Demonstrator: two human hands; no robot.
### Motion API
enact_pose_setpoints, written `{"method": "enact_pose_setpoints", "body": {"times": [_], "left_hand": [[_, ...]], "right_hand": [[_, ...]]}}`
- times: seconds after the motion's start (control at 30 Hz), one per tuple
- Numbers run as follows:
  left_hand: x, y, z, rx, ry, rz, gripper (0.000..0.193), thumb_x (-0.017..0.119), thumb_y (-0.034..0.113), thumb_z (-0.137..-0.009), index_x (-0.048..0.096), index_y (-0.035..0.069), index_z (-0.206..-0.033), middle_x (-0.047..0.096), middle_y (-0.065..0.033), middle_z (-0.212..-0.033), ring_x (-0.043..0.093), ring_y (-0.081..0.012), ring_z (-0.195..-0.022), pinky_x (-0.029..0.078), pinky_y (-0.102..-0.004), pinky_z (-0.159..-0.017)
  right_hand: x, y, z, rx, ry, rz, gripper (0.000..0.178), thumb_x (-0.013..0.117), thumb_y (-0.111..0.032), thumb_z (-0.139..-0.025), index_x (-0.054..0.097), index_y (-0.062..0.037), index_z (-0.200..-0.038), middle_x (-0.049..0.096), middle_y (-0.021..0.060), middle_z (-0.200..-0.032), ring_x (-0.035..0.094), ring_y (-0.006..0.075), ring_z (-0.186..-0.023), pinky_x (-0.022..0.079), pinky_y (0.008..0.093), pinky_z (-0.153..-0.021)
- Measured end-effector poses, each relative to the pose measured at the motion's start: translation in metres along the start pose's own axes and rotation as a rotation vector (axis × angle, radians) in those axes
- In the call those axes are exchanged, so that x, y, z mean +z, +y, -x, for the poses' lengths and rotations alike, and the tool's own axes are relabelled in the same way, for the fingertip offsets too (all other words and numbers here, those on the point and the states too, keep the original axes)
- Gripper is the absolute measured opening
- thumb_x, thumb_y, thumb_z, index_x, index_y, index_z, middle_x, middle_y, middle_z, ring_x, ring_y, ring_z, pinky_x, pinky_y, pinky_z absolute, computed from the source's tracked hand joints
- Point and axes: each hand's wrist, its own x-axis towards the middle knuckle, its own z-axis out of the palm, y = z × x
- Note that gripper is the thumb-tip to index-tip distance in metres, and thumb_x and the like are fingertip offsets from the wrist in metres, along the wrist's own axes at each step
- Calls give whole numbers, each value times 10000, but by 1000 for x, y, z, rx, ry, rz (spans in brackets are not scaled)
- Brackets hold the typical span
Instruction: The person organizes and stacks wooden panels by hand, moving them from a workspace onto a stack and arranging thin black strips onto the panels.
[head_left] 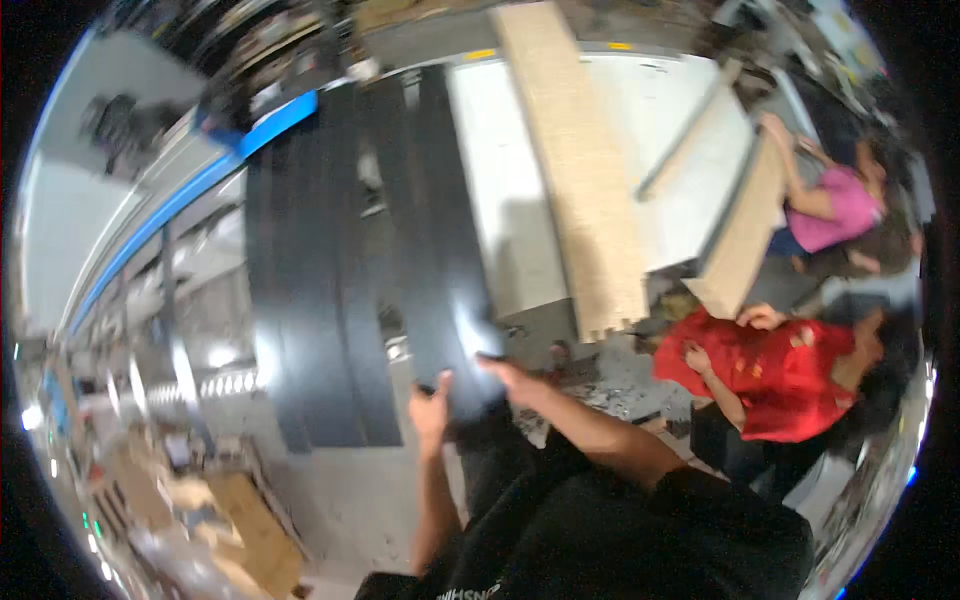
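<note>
A loose black top point(640, 540) with short, wide sleeves point(740, 495) and pale lettering point(468, 593) printed on its front clothes the person, whose forearms point(605, 432) are bare and slim, tapering down to ungloved fingers point(494, 366) that look blurred.

A white surface point(503, 140) extends across the upper centre, with two yellow marks point(481, 54) along its far edge. A long, light wood plank point(585, 185) lies across it; the plank's notched near end projects past the near edge. To the right is a narrow strip point(690, 132), set at an angle. A dark-edged wood board point(748, 230) is located at the right end, beside a person in pink point(838, 207). A person in red point(775, 372) is positioned nearer. A blue rail point(279, 122) curves along the left; brown cardboard point(248, 522) occupies the lower left, beside the grey floor point(350, 515).
</note>
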Motion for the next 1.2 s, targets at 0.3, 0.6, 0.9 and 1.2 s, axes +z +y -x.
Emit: {"method": "enact_pose_setpoints", "body": {"times": [0.3, 0.6, 0.9, 1.2], "left_hand": [[8, -55, -22, 85, -37, 440, 545, 798, 325, -983, 642, -122, -1252, 722, -186, -1137, 685, -233, -942, 569, -380, -868], [-27, -45, -12, 43, -132, 311, 524, 833, 332, -946, 635, -98, -1170, 697, -143, -1080, 650, -211, -897, 554, -368, -799], [-4, -22, 14, 117, 83, 22, 534, 943, 308, -813, 701, -132, -993, 767, -178, -920, 696, -221, -826, 573, -398, -763], [42, -49, -34, 205, -32, 204, 540, 910, 295, -854, 685, -138, -1085, 764, -179, -995, 717, -230, -910, 578, -393, -811]], "right_hand": [[43, -39, 50, -306, 159, 390, 1126, 823, -680, -814, 424, 36, -1585, 489, 247, -1595, 451, 350, -1485, 350, 431, -1221], [-40, -35, 38, -163, 387, 668, 1129, 869, -700, -735, 507, 17, -1529, 597, 231, -1464, 600, 331, -1286, 478, 432, -1083], [18, -52, 96, -461, 545, 858, 988, 871, -703, -723, 659, 88, -1276, 734, 271, -1184, 694, 387, -1182, 519, 467, -1042], [15, -67, 101, -649, 565, 809, 859, 928, -593, -738, 660, 78, -1203, 741, 234, -1134, 728, 352, -1081, 573, 444, -927]]}}
